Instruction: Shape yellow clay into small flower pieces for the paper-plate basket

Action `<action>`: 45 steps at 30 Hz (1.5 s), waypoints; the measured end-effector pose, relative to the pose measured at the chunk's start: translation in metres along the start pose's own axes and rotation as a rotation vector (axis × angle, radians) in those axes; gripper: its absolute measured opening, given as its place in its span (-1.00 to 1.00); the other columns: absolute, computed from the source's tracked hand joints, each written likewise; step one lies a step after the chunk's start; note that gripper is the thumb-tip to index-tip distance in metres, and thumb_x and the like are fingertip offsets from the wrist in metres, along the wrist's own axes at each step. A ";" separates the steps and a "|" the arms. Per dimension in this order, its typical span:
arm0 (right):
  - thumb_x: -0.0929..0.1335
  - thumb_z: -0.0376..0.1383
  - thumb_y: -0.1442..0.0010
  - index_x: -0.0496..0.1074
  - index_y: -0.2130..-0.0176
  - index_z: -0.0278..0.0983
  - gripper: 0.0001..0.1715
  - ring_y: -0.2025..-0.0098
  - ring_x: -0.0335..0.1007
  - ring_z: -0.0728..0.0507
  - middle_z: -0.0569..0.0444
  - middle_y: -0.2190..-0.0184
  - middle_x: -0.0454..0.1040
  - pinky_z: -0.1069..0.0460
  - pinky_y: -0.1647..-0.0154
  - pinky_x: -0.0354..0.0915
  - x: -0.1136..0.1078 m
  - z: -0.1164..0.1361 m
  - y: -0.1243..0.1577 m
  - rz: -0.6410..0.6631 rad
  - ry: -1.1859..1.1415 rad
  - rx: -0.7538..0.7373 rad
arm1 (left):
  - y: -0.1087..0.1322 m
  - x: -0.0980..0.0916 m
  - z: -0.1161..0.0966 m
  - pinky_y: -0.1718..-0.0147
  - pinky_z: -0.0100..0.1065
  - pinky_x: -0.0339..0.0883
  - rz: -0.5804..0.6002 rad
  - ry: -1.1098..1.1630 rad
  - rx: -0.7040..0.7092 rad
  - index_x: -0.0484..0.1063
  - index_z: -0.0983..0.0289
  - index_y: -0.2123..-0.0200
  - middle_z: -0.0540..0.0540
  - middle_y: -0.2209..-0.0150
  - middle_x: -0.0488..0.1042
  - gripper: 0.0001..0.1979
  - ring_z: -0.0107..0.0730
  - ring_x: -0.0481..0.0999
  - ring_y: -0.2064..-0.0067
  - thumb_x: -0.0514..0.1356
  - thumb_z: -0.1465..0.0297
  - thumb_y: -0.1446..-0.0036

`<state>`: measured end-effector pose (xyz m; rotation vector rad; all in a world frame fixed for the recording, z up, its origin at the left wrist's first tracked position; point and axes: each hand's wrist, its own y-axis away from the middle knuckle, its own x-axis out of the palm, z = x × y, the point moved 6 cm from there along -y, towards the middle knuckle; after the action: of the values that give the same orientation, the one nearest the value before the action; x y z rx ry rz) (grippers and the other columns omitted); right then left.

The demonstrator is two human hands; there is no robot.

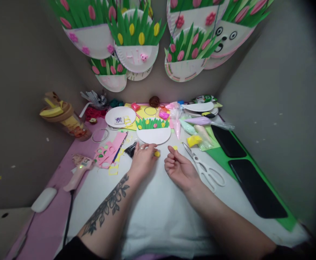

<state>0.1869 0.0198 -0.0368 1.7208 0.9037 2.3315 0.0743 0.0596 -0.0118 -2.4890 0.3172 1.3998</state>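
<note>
My left hand (144,157) is bent over the white sheet, with a small yellow piece (157,154) at its thumb and fingertips. A crumpled black packet (130,149) lies against its outer side. Facing it, my right hand (181,168) has its fingers curled in and its thumb raised; anything in them is too small to make out. A bit of yellow (175,147) shows just behind that thumb. Beyond both hands lies a half paper plate (154,136) with green paper grass and small yellow and pink tulips. White-handled scissors (205,168) lie right of my right hand.
At left are a pink glue gun (79,173), pink paper scraps (106,153) and a cup (65,117). Piping bags (197,121), a yellow packet (194,141) and two black phones (256,187) are at right. Decorated plates (137,56) hang on the back wall.
</note>
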 end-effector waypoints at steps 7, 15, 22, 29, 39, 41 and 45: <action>0.28 -0.40 -0.24 0.42 0.22 -0.33 -0.87 0.61 0.16 0.10 0.22 0.62 0.25 0.23 0.65 0.17 -0.001 0.001 -0.001 0.013 0.010 -0.006 | 0.002 -0.009 -0.003 -0.13 0.09 0.05 -0.121 0.080 0.064 0.35 0.23 0.16 0.12 0.18 0.55 -0.76 -0.13 0.41 0.02 0.15 0.51 -0.06; 0.24 -0.41 -0.26 0.42 0.22 -0.37 -0.82 0.61 0.15 0.10 0.20 0.61 0.25 0.22 0.65 0.17 0.001 0.004 0.004 0.037 0.001 -0.029 | 0.009 -0.019 -0.005 0.15 -0.29 0.41 -0.250 0.605 0.055 0.30 0.25 0.12 0.12 0.18 0.46 -0.72 -0.37 0.50 0.17 0.21 0.39 -0.07; 0.30 -0.41 -0.20 0.42 0.22 -0.34 -0.88 0.60 0.16 0.10 0.22 0.60 0.26 0.23 0.64 0.18 0.004 0.004 0.004 0.058 0.010 -0.029 | 0.009 -0.019 -0.002 0.17 -0.28 0.45 -0.284 0.792 0.010 0.32 0.25 0.13 0.11 0.18 0.42 -0.68 -0.40 0.50 0.22 0.27 0.37 -0.02; 0.28 -0.41 -0.22 0.42 0.22 -0.33 -0.86 0.60 0.15 0.10 0.23 0.60 0.24 0.23 0.64 0.17 0.005 0.004 0.006 0.052 0.018 -0.034 | 0.010 -0.026 -0.006 0.20 -0.33 0.44 -0.308 0.830 0.004 0.37 0.26 0.19 0.08 0.20 0.38 -0.71 -0.44 0.48 0.24 0.30 0.40 0.03; 0.36 -0.42 -0.13 0.43 0.23 -0.33 -0.86 0.58 0.17 0.10 0.24 0.59 0.24 0.23 0.63 0.19 0.004 0.004 0.006 0.095 0.024 -0.035 | 0.008 -0.025 -0.006 0.18 -0.36 0.39 -0.269 1.075 -0.111 0.40 0.27 0.26 0.09 0.16 0.40 -0.71 -0.42 0.46 0.18 0.33 0.45 0.12; 0.38 -0.42 -0.11 0.43 0.23 -0.33 -0.85 0.58 0.17 0.10 0.24 0.59 0.24 0.23 0.63 0.18 0.004 0.004 0.006 0.104 0.031 -0.036 | 0.008 -0.024 -0.005 0.21 -0.36 0.38 -0.259 1.108 -0.149 0.39 0.27 0.27 0.09 0.19 0.43 -0.69 -0.42 0.47 0.21 0.34 0.44 0.15; 0.38 -0.42 -0.11 0.43 0.23 -0.33 -0.85 0.59 0.15 0.10 0.25 0.60 0.22 0.23 0.64 0.18 0.005 0.005 0.007 0.097 0.036 -0.043 | 0.008 -0.024 -0.006 0.28 -0.39 0.37 -0.259 1.135 -0.150 0.38 0.28 0.32 0.04 0.31 0.44 -0.69 -0.46 0.46 0.28 0.36 0.44 0.19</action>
<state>0.1911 0.0177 -0.0281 1.7483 0.7870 2.4313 0.0647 0.0514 0.0108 -3.0320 0.0716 -0.2010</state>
